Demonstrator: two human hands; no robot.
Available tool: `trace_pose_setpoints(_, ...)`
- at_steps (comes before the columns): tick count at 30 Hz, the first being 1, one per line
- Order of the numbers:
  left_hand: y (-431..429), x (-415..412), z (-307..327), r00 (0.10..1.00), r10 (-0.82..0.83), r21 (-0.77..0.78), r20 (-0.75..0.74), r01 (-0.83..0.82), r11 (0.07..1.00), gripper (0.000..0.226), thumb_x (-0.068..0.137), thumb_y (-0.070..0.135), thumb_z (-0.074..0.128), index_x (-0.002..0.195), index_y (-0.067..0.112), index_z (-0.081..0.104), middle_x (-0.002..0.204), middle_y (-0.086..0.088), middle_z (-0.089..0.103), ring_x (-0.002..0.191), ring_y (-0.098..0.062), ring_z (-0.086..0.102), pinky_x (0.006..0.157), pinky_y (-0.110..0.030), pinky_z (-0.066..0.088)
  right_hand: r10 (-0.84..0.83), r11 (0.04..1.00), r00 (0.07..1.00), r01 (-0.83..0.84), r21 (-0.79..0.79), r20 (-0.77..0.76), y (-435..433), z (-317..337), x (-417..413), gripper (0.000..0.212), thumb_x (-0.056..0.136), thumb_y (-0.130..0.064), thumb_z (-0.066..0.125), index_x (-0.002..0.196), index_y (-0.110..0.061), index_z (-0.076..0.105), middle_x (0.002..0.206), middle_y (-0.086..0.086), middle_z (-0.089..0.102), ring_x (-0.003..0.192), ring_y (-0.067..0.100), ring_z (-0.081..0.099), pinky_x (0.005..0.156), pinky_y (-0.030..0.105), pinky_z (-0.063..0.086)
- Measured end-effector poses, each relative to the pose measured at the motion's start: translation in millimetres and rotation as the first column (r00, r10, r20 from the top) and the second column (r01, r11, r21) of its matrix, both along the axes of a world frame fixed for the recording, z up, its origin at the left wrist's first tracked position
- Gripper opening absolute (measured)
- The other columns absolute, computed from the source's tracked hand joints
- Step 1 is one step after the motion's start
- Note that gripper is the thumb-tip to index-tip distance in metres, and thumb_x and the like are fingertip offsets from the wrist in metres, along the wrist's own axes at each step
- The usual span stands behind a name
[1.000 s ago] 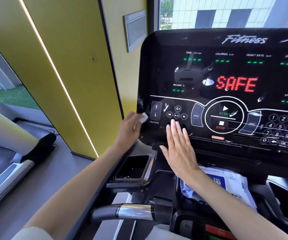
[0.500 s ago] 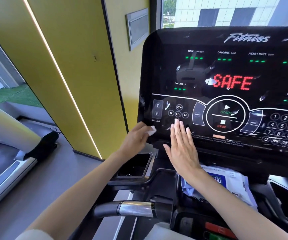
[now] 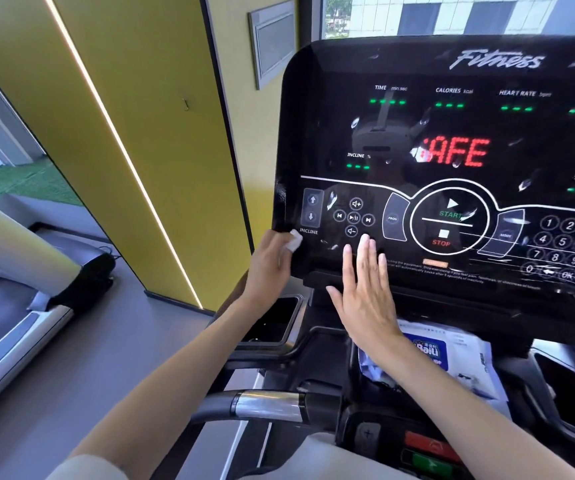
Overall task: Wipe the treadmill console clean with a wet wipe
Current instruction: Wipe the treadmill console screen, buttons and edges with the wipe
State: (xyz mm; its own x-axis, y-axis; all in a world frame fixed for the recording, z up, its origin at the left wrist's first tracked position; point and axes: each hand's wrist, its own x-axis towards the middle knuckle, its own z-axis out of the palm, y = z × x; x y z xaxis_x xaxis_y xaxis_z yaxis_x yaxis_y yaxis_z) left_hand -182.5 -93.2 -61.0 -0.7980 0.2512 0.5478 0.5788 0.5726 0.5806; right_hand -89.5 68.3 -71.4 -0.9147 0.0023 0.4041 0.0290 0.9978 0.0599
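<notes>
The black glossy treadmill console (image 3: pixel 452 126) fills the upper right, lit with a red word and green dashes. My left hand (image 3: pixel 272 263) grips a small white wet wipe (image 3: pixel 294 240) and presses it against the console's lower left edge, beside the INCLINE buttons. Only a corner of the wipe shows past my fingers. My right hand (image 3: pixel 365 292) lies flat with fingers spread on the console's bottom edge, fingertips under the media buttons, holding nothing.
A pack of wet wipes (image 3: pixel 452 358) lies in the tray below the console. A black cup holder (image 3: pixel 272 320) sits under my left hand, and a chrome-banded handlebar (image 3: pixel 265 405) crosses lower down. A yellow wall panel (image 3: pixel 123 133) stands left; another treadmill (image 3: pixel 19 306) at far left.
My left hand with the wipe slid down along the console's left edge, then back up a little toward the INCLINE buttons. My right hand stayed flat in place.
</notes>
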Motion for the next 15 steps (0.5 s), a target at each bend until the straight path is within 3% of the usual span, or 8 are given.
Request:
trace_pose_setpoints(2,-4.7,0.9,-4.9,0.995,-0.095,-0.090,-0.039,0.091,0.992,0.018,0.085,-0.008,0.052,0.098,0.002,0.060,0.090,-0.007,0.052,0.074,-0.009,0.046,0.064,-0.008,0.033,0.001,1.000,1.000,-0.001,0.002,-0.004,0.4,-0.1,0.4,0.076,0.092,-0.040,0.045,0.145,0.005,0.015,0.150,0.031,0.003,0.141,0.040,0.003,0.114,0.051,0.011)
trace_pose_setpoints(6,-9.8,-8.7,1.6,0.988,0.146,0.142,0.041,-0.150,0.978,0.012,0.090,-0.004,0.050,0.095,0.002,0.059,0.089,-0.007,0.053,0.077,-0.010,0.045,0.066,-0.019,0.036,0.001,1.000,1.000,-0.001,-0.004,-0.004,-0.5,-0.2,-0.3,0.076,0.092,-0.039,0.047,0.144,0.006,0.016,0.150,0.032,0.003,0.141,0.040,0.003,0.114,0.051,0.012)
trace_pose_setpoints(10,-6.7,5.7,-13.3,0.992,-0.119,-0.148,-0.035,0.113,0.982,0.016,0.088,-0.003,0.053,0.100,0.003,0.060,0.091,-0.006,0.053,0.073,-0.017,0.051,0.060,-0.026,0.042,0.009,1.000,1.000,-0.009,0.006,-0.002,0.7,0.1,0.4,0.076,0.092,-0.037,0.047,0.145,0.006,0.015,0.150,0.032,0.002,0.141,0.040,0.002,0.114,0.051,0.012)
trace_pose_setpoints(11,-8.8,3.1,-14.6,0.993,-0.116,-0.126,-0.023,0.112,0.986,0.015,0.089,-0.001,0.053,0.100,0.004,0.060,0.091,-0.006,0.054,0.073,-0.016,0.053,0.060,-0.026,0.044,0.010,1.000,1.000,-0.010,0.007,-0.003,0.9,0.0,0.6,0.076,0.092,-0.037,0.048,0.145,0.006,0.015,0.150,0.032,0.003,0.141,0.040,0.003,0.114,0.051,0.013)
trace_pose_setpoints(14,-10.6,4.3,-10.9,0.993,0.109,0.119,0.052,-0.115,0.986,0.009,0.094,0.007,0.052,0.098,0.006,0.060,0.089,0.000,0.053,0.076,0.000,0.049,0.065,-0.013,0.041,0.005,1.000,1.000,-0.005,-0.003,-0.007,-0.3,-0.1,-0.3,0.076,0.092,-0.036,0.049,0.144,0.007,0.015,0.150,0.032,0.003,0.141,0.041,0.003,0.114,0.052,0.014)
trace_pose_setpoints(15,-6.8,8.5,-11.7,0.991,0.118,0.108,0.059,-0.124,0.986,0.010,0.095,0.007,0.050,0.100,0.006,0.059,0.090,-0.001,0.052,0.077,0.001,0.048,0.066,-0.012,0.039,0.003,1.000,1.000,-0.003,-0.006,-0.006,-0.8,-0.2,-0.5,0.076,0.092,-0.036,0.049,0.144,0.008,0.015,0.150,0.033,0.003,0.141,0.041,0.003,0.114,0.052,0.014)
